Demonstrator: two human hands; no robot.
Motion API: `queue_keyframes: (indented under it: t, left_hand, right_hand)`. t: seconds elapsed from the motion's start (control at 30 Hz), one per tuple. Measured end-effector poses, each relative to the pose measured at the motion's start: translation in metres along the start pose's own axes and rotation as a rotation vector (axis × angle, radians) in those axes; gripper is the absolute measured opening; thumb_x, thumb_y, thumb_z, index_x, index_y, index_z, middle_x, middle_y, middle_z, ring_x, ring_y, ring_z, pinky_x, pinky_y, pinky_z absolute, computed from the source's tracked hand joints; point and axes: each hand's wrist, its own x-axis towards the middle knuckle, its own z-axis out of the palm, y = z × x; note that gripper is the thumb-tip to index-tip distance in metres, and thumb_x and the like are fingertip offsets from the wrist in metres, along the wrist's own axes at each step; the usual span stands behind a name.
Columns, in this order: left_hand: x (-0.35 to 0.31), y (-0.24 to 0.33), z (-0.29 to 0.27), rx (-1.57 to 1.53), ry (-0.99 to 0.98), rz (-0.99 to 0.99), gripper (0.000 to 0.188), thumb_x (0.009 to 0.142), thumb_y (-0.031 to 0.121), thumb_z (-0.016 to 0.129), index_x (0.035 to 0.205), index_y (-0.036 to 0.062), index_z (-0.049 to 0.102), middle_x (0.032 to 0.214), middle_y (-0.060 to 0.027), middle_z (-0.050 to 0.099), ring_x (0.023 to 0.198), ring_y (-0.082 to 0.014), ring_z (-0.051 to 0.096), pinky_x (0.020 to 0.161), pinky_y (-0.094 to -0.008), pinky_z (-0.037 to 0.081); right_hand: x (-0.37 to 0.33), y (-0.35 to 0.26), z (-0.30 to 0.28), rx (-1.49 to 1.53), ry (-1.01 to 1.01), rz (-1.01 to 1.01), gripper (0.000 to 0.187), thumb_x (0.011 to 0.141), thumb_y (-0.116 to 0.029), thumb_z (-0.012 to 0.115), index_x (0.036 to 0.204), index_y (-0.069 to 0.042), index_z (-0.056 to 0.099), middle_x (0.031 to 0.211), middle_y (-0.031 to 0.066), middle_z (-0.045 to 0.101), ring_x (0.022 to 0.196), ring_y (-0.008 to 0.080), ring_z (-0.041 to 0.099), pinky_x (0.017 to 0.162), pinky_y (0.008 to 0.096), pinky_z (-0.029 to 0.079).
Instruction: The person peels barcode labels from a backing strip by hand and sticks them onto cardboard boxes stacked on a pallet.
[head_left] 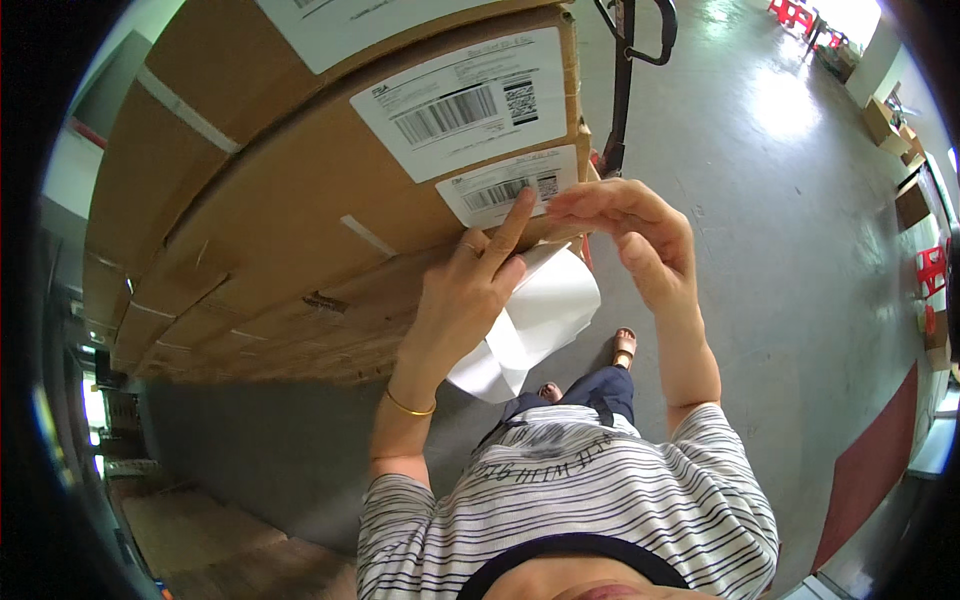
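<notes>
In front of me rises a stack of brown cardboard boxes bearing white printed labels. My left hand, with a ring and a gold bangle, has its index finger stretched onto the lower label. Curved white sheets hang under that hand, their edge by its thumb; the fingers seem closed on them, though the grip is partly hidden. My right hand is open, fingers together and thumb apart. Its fingertips are at the right end of the lower label, by the box corner. Above sits a larger label.
A dark metal handle and post stand just beyond the stack's right corner. Grey floor stretches to the right. Along the far right wall are cardboard boxes, a red stool and a reddish floor strip.
</notes>
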Motion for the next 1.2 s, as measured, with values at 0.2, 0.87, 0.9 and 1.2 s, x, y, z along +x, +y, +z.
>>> queue_keyframes:
  t: [0.2, 0.87, 0.9, 1.2]
  left_hand:
    - [-0.030, 0.023, -0.006, -0.301, -0.007, 0.105, 0.007, 0.081, 0.011, 0.061, 0.076, 0.0092, 0.057, 0.132, -0.0040, 0.062, 0.078, -0.0167, 0.062, 0.055, -0.0290, 0.051]
    - [-0.119, 0.066, -0.018, -0.847, 0.572, -0.372, 0.071, 0.096, 0.026, 0.061, 0.149, 0.0031, 0.018, 0.099, -0.0159, 0.064, 0.078, -0.0192, 0.064, 0.072, -0.0347, 0.053]
    - [-0.121, 0.067, -0.019, -0.913, 0.562, -0.322, 0.071, 0.096, 0.024, 0.062, 0.149, 0.0036, 0.019, 0.096, -0.0162, 0.064, 0.076, -0.0195, 0.064, 0.072, -0.0351, 0.053]
    - [-0.132, 0.069, -0.035, -0.593, 0.590, -0.307, 0.058, 0.090, 0.014, 0.069, 0.140, 0.0033, 0.042, 0.083, -0.0133, 0.069, 0.074, -0.0204, 0.068, 0.063, -0.0289, 0.053]
  right_hand:
    - [0.015, 0.016, -0.018, 0.185, 0.061, 0.047, 0.042, 0.103, -0.026, 0.044, 0.119, 0.012, 0.052, 0.118, 0.0265, 0.061, 0.112, 0.0325, 0.062, 0.101, 0.0454, 0.048]
    - [0.005, 0.045, 0.033, -0.158, -0.134, 0.405, 0.040, 0.099, -0.035, 0.056, 0.113, 0.002, 0.065, 0.110, 0.0076, 0.067, 0.105, 0.0149, 0.059, 0.093, 0.0286, 0.046]
    - [0.001, 0.056, 0.031, -0.118, -0.177, 0.528, 0.041, 0.100, -0.035, 0.055, 0.114, 0.002, 0.065, 0.108, 0.0066, 0.068, 0.104, 0.0138, 0.060, 0.091, 0.0278, 0.047]
    - [0.005, 0.036, 0.032, -0.058, -0.143, 0.521, 0.044, 0.098, -0.037, 0.056, 0.115, 0.003, 0.064, 0.107, 0.0056, 0.067, 0.095, 0.0140, 0.062, 0.085, 0.0299, 0.049]
